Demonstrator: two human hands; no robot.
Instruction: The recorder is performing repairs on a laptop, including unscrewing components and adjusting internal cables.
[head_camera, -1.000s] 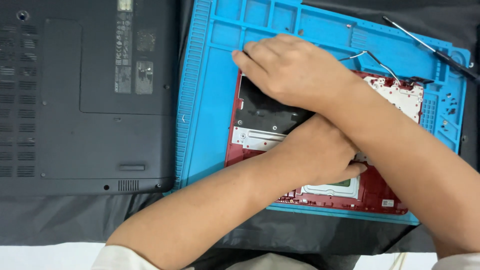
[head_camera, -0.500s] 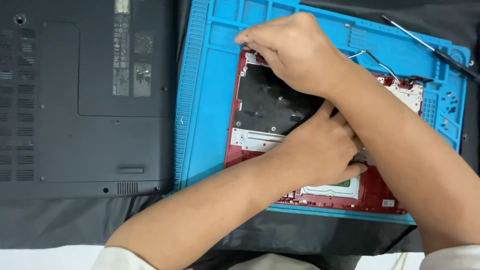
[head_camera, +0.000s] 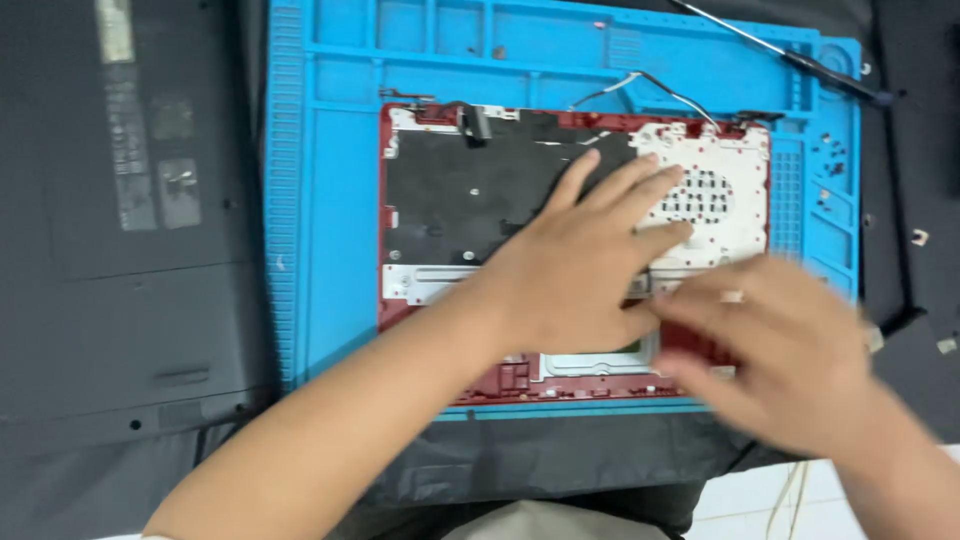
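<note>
The left hand (head_camera: 585, 265) lies flat and spread on the red case (head_camera: 440, 395), fingers apart over the black sheet (head_camera: 450, 195) and the edge of the white panel (head_camera: 720, 190); it grips nothing. The case sits on the blue mat (head_camera: 330, 150), filling its middle, and the hand and forearm cover much of the case's lower centre.

The right hand (head_camera: 790, 355) is a blur over the case's lower right corner. Its fingers look loosely open, but whether they pinch anything I cannot tell, and the corner beneath is hidden.

Thin wires (head_camera: 650, 85) loop off the case's top edge. A screwdriver (head_camera: 790, 55) lies aslant at the mat's upper right, its tip cut off by the frame. A dark laptop base (head_camera: 120, 220) lies left of the mat, only partly in view.
</note>
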